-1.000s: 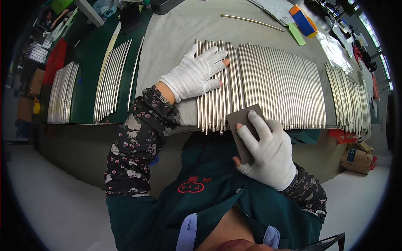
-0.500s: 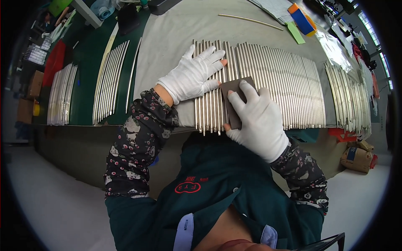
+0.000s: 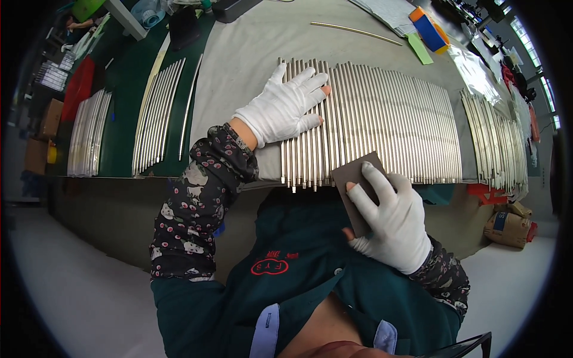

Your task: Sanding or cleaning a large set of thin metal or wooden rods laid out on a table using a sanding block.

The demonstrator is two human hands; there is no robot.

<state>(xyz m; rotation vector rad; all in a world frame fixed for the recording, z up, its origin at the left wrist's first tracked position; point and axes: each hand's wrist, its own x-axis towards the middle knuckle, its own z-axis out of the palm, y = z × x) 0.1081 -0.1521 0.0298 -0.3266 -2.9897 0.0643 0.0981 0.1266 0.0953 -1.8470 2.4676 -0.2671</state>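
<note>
Shiny metal rods (image 3: 394,119) lie side by side in a wide row on the pale cloth of the table. My left hand (image 3: 283,107), in a white glove with bare thumb and forefinger tips, rests flat with fingers apart on the rods at the row's left end. The ends of these left rods are uneven along the table's front edge. My right hand (image 3: 391,221), gloved alike, grips a flat dark brown sanding block (image 3: 352,176). The block is tilted at the near ends of the rods, partly past the table edge; whether it touches them I cannot tell.
More rods lie in bundles on the green mat (image 3: 122,125) at left, and another bundle (image 3: 492,140) lies at far right. A single rod (image 3: 356,33), a blue and orange tape roll (image 3: 431,30) and papers (image 3: 382,15) are at the back.
My right hand has drawn the sanding block toward me and to the right, off the rods' middle. My left hand and the rods under it have shifted slightly right, closing the gap in the row.
</note>
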